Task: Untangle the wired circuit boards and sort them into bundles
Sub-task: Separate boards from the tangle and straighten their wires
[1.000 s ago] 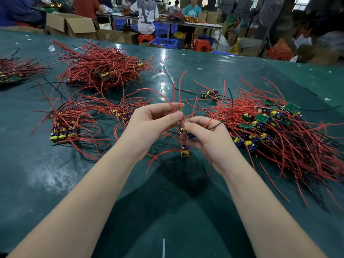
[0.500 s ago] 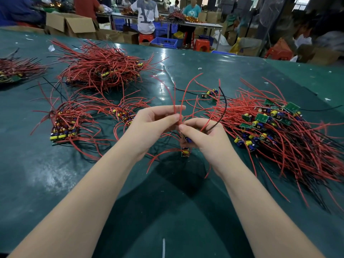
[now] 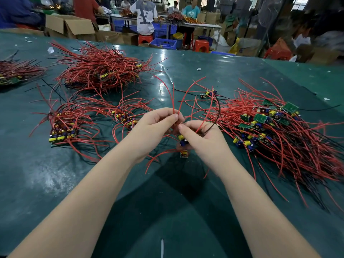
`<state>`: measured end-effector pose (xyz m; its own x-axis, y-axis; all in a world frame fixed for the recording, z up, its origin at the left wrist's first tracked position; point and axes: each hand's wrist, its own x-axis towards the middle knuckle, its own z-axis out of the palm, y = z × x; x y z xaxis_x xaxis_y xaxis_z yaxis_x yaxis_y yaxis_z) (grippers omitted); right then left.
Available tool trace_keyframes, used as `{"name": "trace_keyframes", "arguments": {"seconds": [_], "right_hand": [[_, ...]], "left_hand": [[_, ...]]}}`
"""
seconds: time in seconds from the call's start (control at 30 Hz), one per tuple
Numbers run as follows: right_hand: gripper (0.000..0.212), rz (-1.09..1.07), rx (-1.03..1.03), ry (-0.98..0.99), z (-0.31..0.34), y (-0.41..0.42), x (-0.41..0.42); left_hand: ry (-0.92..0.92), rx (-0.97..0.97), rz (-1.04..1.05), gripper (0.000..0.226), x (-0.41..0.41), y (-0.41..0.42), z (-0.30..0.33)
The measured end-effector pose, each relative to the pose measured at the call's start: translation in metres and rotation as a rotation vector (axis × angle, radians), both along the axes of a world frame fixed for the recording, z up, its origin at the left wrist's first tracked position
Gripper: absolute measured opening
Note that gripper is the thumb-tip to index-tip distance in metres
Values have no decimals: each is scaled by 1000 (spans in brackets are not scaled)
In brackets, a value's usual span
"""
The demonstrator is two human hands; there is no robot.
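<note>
both hands meet above the middle of the green table (image 3: 55, 183). the left hand (image 3: 152, 131) has a narrow grip: thumb and forefinger pinch a few red wires (image 3: 175, 101) just where they cross, and those wires fan upward from the pinch. the right hand (image 3: 202, 138) is curled close beside it, its forefinger tip nearly touching the left thumb; its fingers are wrapped round a small circuit board (image 3: 183, 144) with yellow and blue parts, which hangs below the knuckles, just above the table. a red wire and a black wire (image 3: 216, 116) rise out of this hand's grip and arch away to the right. whether the left hand's wires belong to that same board cannot be told.

to the right lies a big loose heap of wired boards (image 3: 279, 127), green boards and yellow capacitors showing among red and black leads. to the left lie two smaller bundles (image 3: 63, 127), one near the left wrist, and farther back a large red pile (image 3: 100, 69). one lone board (image 3: 209, 94) sits beyond the hands.
</note>
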<state>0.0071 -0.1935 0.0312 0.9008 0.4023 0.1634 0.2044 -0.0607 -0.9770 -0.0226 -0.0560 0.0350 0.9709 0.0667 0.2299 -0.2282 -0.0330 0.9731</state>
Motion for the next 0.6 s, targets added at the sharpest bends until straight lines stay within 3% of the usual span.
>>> {"name": "trace_keyframes", "arguments": {"seconds": [0.1,0.27,0.43,0.6], "right_hand": [[15,71,104,144,3,0,-2],[33,170,191,278,5,-3,-1],[17,270,226,317,3,-6,1],[15,270,256,246,3,-7,3]], "left_hand": [[22,-52,-69,31,-2,-1,1],[65,-138,-110,33,-3,-2,3],[56,-157,-98,27,-5,-3,5],[19,-158,-10,19,-4,0,6]]}}
